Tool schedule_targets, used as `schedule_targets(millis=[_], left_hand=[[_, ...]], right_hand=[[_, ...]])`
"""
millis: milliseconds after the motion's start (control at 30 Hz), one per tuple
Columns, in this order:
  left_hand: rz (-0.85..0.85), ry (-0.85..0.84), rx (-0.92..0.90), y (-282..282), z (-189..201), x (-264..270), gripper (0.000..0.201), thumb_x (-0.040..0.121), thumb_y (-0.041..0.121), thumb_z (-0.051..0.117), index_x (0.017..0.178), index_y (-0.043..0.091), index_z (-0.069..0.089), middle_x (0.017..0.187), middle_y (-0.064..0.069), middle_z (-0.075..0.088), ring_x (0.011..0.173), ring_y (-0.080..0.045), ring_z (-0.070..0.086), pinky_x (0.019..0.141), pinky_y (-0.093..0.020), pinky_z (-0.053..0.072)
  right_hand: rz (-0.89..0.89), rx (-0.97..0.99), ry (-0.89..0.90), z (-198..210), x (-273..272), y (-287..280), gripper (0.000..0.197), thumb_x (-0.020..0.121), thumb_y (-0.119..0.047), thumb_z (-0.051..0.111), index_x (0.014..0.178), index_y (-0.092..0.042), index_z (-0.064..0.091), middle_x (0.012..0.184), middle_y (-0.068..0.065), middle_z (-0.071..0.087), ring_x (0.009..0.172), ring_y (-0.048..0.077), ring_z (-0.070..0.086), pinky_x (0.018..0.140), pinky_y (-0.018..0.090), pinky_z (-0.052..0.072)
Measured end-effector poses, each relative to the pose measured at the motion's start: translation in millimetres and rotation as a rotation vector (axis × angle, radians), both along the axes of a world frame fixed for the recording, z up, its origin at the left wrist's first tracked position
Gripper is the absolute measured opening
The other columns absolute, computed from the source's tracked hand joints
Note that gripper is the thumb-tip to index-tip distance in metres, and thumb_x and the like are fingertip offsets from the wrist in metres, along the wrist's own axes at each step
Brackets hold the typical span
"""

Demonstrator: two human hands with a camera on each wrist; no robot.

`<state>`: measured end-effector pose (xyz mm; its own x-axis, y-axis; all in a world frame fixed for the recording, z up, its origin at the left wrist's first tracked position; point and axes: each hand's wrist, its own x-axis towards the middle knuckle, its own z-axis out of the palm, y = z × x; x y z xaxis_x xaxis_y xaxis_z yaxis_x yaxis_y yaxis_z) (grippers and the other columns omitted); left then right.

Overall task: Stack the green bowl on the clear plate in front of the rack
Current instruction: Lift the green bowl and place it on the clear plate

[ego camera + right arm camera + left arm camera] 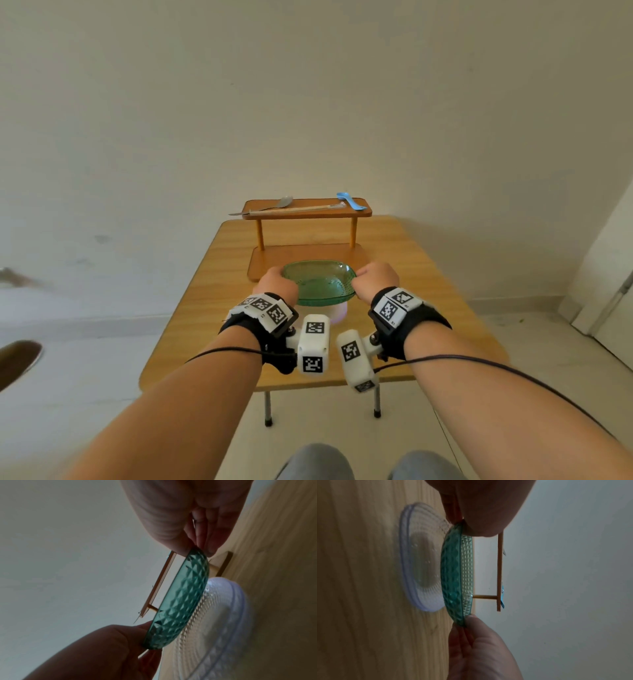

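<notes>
Two hands pinch the green bowl (318, 281) at opposite rim edges: the left hand (276, 283) on its left rim, the right hand (376, 276) on its right rim, thumb above and fingers below. Held level, the bowl hangs just above the clear plate (412, 566), apart from it. That plate lies on the wooden table (428, 308) just in front of the rack (305, 209), which carries spoons on its top shelf.

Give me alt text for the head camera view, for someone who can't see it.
Two hands, left hand and right hand, hold a green bowl by opposite rims above a clear plate on a wooden table, in front of a two-tier rack bearing utensils.
</notes>
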<state>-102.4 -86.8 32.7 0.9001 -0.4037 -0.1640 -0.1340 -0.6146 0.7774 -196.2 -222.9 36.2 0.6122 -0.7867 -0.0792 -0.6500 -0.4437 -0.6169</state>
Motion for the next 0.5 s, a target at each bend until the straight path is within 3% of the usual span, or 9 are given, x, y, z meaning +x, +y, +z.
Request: schedule_targets(millis=[67, 133, 200, 267, 333, 433, 500], left_hand=[[-0.002, 0.006, 0.019, 9, -8, 6, 0.063, 0.086, 0.003, 0.038, 0.146, 0.022, 0.038, 0.132, -0.014, 0.058, 0.107, -0.033, 0.062, 0.090, -0.041, 0.056], [-0.021, 0.002, 0.021, 15, -13, 7, 0.064, 0.086, 0.001, 0.037, 0.147, 0.022, 0.035, 0.131, -0.014, 0.059, 0.104, -0.032, 0.063, 0.085, -0.039, 0.056], [-0.032, -0.002, 0.023, 19, -17, 7, 0.066, 0.087, -0.003, 0.036, 0.149, 0.020, 0.032, 0.137, -0.013, 0.055, 0.100, -0.028, 0.063, 0.078, -0.036, 0.057], [-0.033, 0.000, 0.019, 20, -23, 7, 0.066, 0.090, -0.005, 0.036, 0.151, 0.018, 0.027, 0.146, -0.011, 0.047, 0.095, -0.025, 0.061, 0.064, -0.029, 0.051], [-0.034, 0.006, 0.013, 21, -27, 6, 0.066, 0.091, -0.006, 0.035, 0.152, 0.018, 0.024, 0.150, -0.010, 0.041, 0.092, -0.023, 0.057, 0.056, -0.024, 0.045], [-0.033, 0.002, -0.023, 22, -32, 6, 0.067, 0.091, -0.006, 0.035, 0.152, 0.018, 0.023, 0.152, -0.010, 0.038, 0.093, -0.022, 0.056, 0.050, -0.018, 0.040], [-0.026, 0.006, -0.043, 21, -36, 7, 0.066, 0.092, -0.006, 0.036, 0.152, 0.019, 0.024, 0.152, -0.010, 0.039, 0.096, -0.024, 0.058, 0.049, -0.018, 0.039]], right_hand=[[0.004, 0.016, 0.017, -7, 4, 8, 0.031, 0.087, -0.011, 0.051, 0.107, -0.004, 0.073, 0.104, 0.010, 0.072, 0.092, 0.027, 0.065, 0.076, 0.027, 0.051], [0.008, 0.032, 0.021, -15, 7, 12, 0.032, 0.089, -0.011, 0.051, 0.113, -0.006, 0.071, 0.118, 0.007, 0.070, 0.104, 0.025, 0.065, 0.076, 0.024, 0.048], [0.014, 0.041, 0.027, -20, 10, 15, 0.029, 0.089, -0.010, 0.050, 0.107, -0.005, 0.073, 0.116, 0.007, 0.071, 0.099, 0.025, 0.066, 0.077, 0.026, 0.051], [0.014, 0.042, 0.023, -24, 11, 16, 0.024, 0.088, -0.008, 0.050, 0.094, -0.002, 0.073, 0.102, 0.012, 0.071, 0.090, 0.027, 0.065, 0.071, 0.028, 0.052], [0.018, 0.029, 0.034, -26, 11, 18, 0.019, 0.087, -0.006, 0.050, 0.083, -0.010, 0.069, 0.093, 0.009, 0.064, 0.082, 0.027, 0.059, 0.062, 0.024, 0.045], [0.015, 0.021, 0.027, -29, 10, 20, 0.022, 0.086, -0.005, 0.050, 0.085, -0.008, 0.071, 0.094, 0.013, 0.068, 0.083, 0.026, 0.060, 0.072, 0.026, 0.050], [0.016, 0.029, 0.012, -30, 9, 20, 0.028, 0.085, -0.004, 0.050, 0.097, -0.003, 0.075, 0.105, 0.012, 0.073, 0.085, 0.026, 0.063, 0.080, 0.030, 0.054]])
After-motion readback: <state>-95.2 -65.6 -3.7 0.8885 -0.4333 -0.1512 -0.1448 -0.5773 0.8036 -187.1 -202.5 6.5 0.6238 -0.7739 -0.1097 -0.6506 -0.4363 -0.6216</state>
